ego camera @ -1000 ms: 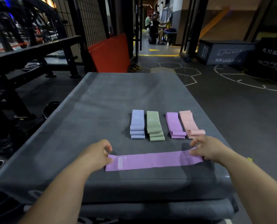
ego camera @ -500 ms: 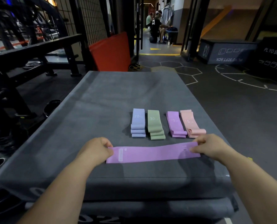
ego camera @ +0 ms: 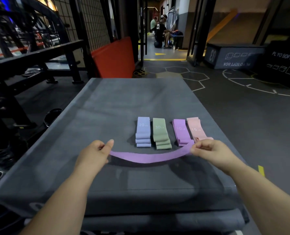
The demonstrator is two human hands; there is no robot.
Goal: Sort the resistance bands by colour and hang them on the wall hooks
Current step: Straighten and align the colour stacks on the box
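Pinching a loose purple band [ego camera: 149, 158] at its left end with the left hand [ego camera: 91, 154], fingers clamped on it; sagging mid-span over the counter [ego camera: 107, 107]; gripped at its right end by the right hand [ego camera: 208, 151], fingers likewise clamped. Beyond that band, lying on the counter: blue stack [ego camera: 143, 131], green stack [ego camera: 160, 133], purple stack [ego camera: 180, 131], pink stack [ego camera: 196, 129].

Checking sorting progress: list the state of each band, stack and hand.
Loose purple band: ends raised, middle sagging.
Left hand: pinches its left end.
Right hand: pinches its right end.
Blue stack: folded, on grey mat.
Green stack: folded.
Purple stack: folded.
Pink stack: folded.
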